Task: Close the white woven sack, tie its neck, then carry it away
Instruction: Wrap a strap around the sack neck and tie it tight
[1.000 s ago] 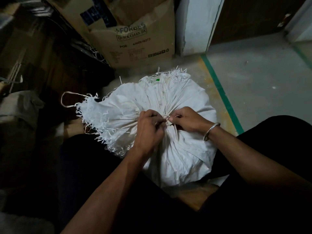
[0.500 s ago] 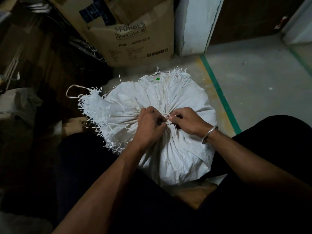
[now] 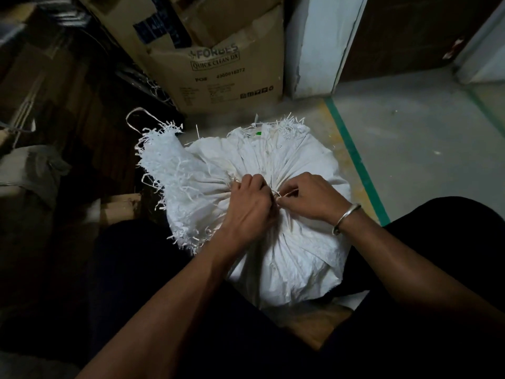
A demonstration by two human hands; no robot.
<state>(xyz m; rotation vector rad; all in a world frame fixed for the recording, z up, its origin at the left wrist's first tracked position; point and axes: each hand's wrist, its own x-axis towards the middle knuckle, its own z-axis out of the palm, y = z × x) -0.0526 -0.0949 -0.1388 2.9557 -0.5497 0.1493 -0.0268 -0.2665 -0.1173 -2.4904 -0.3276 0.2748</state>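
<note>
White sack (image 3: 295, 263), frayed mouth, neck prob. bunched

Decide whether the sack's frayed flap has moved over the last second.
Yes: the frayed flap has shifted up and rightward in view, nearer the cardboard box.

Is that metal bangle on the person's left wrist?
No, the metal bangle sits on the right wrist, behind the right hand pinching a thin strip at the neck of the white woven sack.
</note>
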